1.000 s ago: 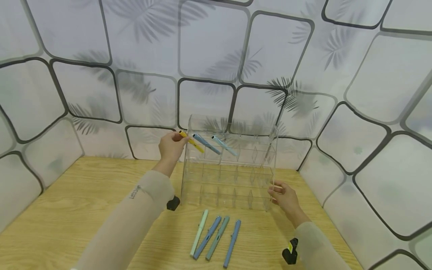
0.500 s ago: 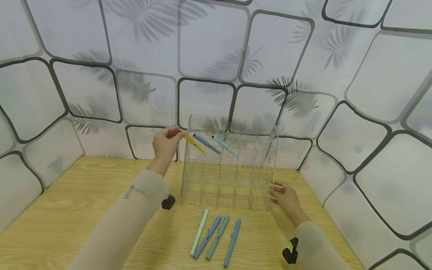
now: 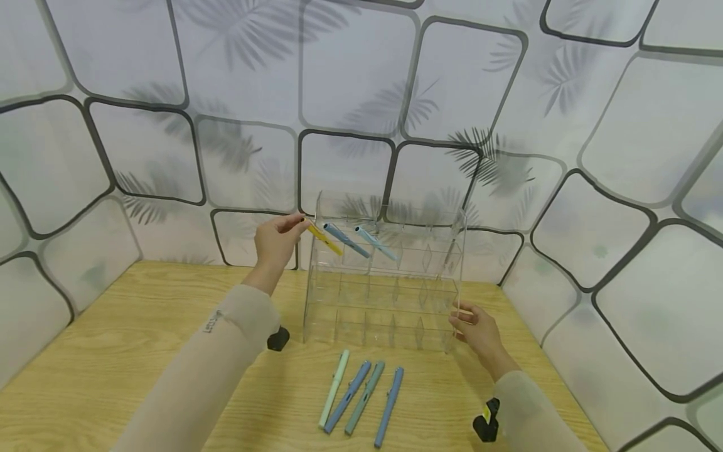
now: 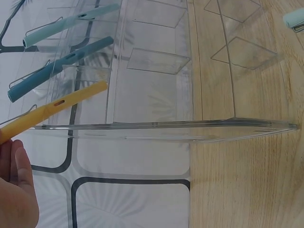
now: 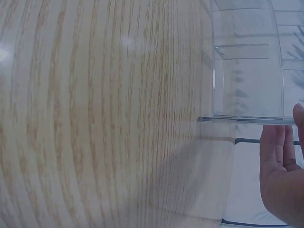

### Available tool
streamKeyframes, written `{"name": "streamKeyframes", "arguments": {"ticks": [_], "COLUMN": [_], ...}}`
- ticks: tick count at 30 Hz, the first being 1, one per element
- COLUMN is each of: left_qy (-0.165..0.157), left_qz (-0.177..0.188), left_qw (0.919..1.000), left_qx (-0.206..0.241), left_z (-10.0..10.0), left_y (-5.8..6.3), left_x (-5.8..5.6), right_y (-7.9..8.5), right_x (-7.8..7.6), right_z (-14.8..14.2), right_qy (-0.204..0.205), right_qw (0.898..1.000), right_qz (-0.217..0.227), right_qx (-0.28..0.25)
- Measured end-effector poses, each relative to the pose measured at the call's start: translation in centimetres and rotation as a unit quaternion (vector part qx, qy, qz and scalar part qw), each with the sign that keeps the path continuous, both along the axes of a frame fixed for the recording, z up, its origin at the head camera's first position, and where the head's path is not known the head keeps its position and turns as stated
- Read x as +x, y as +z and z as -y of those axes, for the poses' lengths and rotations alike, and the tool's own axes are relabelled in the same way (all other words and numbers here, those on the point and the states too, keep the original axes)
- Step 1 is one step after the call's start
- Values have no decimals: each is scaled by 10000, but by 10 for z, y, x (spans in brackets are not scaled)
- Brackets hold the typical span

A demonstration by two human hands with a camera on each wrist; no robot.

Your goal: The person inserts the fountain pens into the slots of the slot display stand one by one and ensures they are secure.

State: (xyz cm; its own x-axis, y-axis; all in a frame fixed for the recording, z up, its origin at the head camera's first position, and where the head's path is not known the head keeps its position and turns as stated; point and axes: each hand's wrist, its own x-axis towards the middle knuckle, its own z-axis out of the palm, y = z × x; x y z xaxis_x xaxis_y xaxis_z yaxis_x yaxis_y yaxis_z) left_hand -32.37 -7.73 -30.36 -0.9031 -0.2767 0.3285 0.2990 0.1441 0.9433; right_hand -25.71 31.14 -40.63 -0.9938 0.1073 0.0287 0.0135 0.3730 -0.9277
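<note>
A clear acrylic pen rack (image 3: 384, 292) with stepped, divided rows stands on the table. Slanted across its upper row lie a yellow pen (image 3: 323, 238), a blue pen (image 3: 346, 240) and a pale aqua pen (image 3: 376, 243). My left hand (image 3: 275, 245) pinches the clip end of the yellow pen at the rack's left edge. That end leaves the frame in the left wrist view, where the fingers (image 4: 16, 166) lie below it. At the lower right side, my right hand (image 3: 477, 329) grips the rack's side panel (image 5: 247, 119) between thumb and fingers.
In front of the rack lie a light green pen (image 3: 334, 389), a blue pen (image 3: 347, 397), a grey-green pen (image 3: 364, 398) and another blue pen (image 3: 389, 407). Patterned curtain walls (image 3: 356, 75) enclose the wooden table (image 3: 169, 314) behind and at both sides.
My left hand has shifted slightly left and up, toward the outer end of the yellow pen. The pen stays almost in place. The right hand and the rack have not moved.
</note>
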Motion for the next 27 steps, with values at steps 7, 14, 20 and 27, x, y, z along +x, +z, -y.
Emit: {"name": "streamKeyframes", "arguments": {"ticks": [7, 14, 20, 27], "left_qy": [-83, 83, 293, 229], "left_qz": [51, 127, 441, 985], "left_qw": [10000, 9996, 9978, 9923], "left_qx": [-16, -237, -409, -717], "left_z": [3, 16, 30, 51], "left_y": [0, -6, -23, -55], "left_x": [2, 5, 18, 39], "right_y": [-1, -2, -1, 0], "right_x": [2, 0, 0, 0], "right_z": [1, -1, -2, -1], "right_qy": [-8, 3, 31, 48], "right_qw": [10000, 10000, 10000, 10000], "right_qz": [-17, -24, -31, -40], "right_qx": [-4, -28, -15, -36]}}
